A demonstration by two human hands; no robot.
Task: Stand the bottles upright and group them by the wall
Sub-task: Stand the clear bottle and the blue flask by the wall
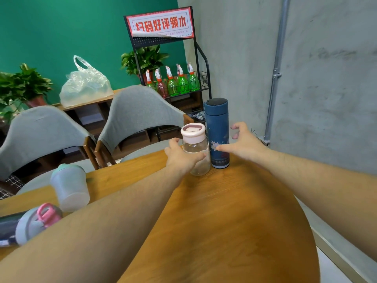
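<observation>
At the far end of the wooden table (pixel 234 211), near the grey concrete wall (pixel 326 78), two bottles stand upright and side by side: a clear glass bottle (pixel 199 160) with a pink lid and, just right of it, a taller blue flask (pixel 217 135) with a black cap. They look touching or nearly so; can't tell which.

Left hand (pixel 179 158) is wrapped around the clear glass bottle from its left side, fingers curled onto the glass below the lid. Right hand (pixel 242 144) is open, fingers spread and curved around the right side of the blue flask; thumb tip is at the flask's body, other fingers apart from it.

Near left of the table: a frosted bottle (pixel 70 186) with a mint-green lid lies on its side, and nearer still a dark bottle (pixel 26 225) with a grey cap and pink latch also lies on its side, partly hidden by the left forearm.

Far side: two grey chairs (pixel 130 113).
</observation>
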